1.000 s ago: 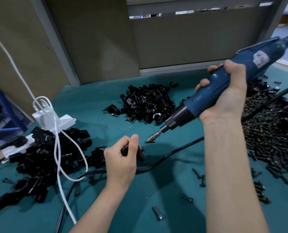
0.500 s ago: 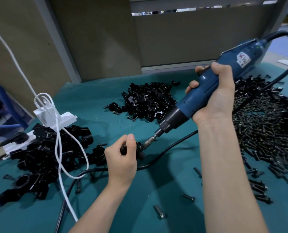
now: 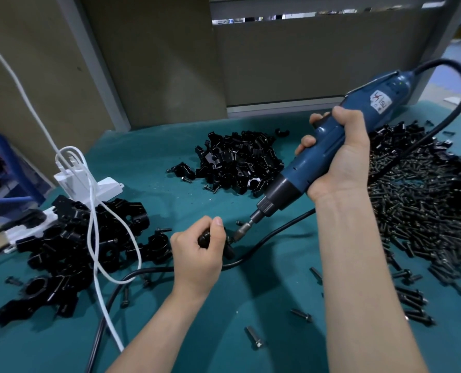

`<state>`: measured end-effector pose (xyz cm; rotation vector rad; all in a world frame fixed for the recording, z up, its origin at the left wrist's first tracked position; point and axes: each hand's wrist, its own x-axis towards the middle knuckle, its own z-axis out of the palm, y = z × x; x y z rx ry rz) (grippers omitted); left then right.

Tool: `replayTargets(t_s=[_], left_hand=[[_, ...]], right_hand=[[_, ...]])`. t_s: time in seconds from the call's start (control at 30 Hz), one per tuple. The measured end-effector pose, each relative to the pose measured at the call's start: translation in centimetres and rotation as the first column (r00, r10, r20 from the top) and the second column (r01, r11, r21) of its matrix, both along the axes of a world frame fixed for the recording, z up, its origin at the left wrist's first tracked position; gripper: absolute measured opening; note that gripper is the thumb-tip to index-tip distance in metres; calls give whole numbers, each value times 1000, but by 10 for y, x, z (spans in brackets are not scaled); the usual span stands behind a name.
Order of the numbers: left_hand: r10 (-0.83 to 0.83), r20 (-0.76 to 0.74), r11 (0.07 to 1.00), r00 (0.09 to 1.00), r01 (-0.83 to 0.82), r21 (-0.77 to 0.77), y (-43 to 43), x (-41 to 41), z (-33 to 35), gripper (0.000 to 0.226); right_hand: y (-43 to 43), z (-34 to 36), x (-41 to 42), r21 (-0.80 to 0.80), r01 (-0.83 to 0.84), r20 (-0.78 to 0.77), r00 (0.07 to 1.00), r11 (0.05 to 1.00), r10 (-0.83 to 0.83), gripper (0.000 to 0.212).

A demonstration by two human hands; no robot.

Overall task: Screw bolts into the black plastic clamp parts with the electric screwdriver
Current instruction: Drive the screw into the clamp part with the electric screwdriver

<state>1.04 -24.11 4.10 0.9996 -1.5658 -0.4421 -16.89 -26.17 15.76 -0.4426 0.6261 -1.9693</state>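
Right now the left hand [image 3: 197, 254] is gripping a small black clamp part [image 3: 229, 250] low over the teal worktop [image 3: 170, 319]. Its fingers [image 3: 195, 228] are curling tightly round the piece and the thumb is pressing on top, so only the right edge of the part is showing. From the upper right of that clamp part the electric screwdriver [image 3: 296, 175] is slanting down, its bit [image 3: 241, 232] meeting the part's exposed side. Whether a bolt is sitting under the bit I cannot tell. The right hand [image 3: 339, 162] is wrapping all its fingers round the tool's blue body, holding it well above and to the right of the clamp part. A black cord [image 3: 264, 240] is running across the worktop just below the clamp part and passing under the left hand. Beyond the clamp part, toward the back wall, a pile of small clamp parts [image 3: 240, 162] is lying. Far to the right of it a wide heap of bolts [image 3: 423, 205] is spreading to the frame edge. To the left of the clamp part, larger black parts [image 3: 73, 246] are lying in a cluster, with a white cable [image 3: 92, 227] looping over them from a white power strip [image 3: 89, 187] at their far side. Nearer the camera than the clamp part, 2 loose bolts [image 3: 254, 341] are lying apart on the worktop.
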Motion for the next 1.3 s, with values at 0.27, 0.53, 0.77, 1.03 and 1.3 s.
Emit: replayTargets(t_s=[0.27,0.53,0.77,1.03,1.3], left_hand=[[43,119,991,992,-27,-131,3,-4,2,36],[11,-54,1000,998,-11,15,6,-5,2,55],[-11,-244,963,970,75,257,7,-6,5,72],[-3,-390,906,921,167,388,2,-9,-2,50],[20,-437,870,899,200,451,1,-10,-2,48]], right_hand=[[-5,-8,-6,188,74,5,997,979,-76,19],[-8,-10,-7,179,85,37,995,980,-93,12],[-7,-8,-4,103,31,30,999,994,-34,19],[-7,-9,-4,-8,-46,15,999,999,46,17],[-8,-13,-7,-39,-72,15,997,997,73,17]])
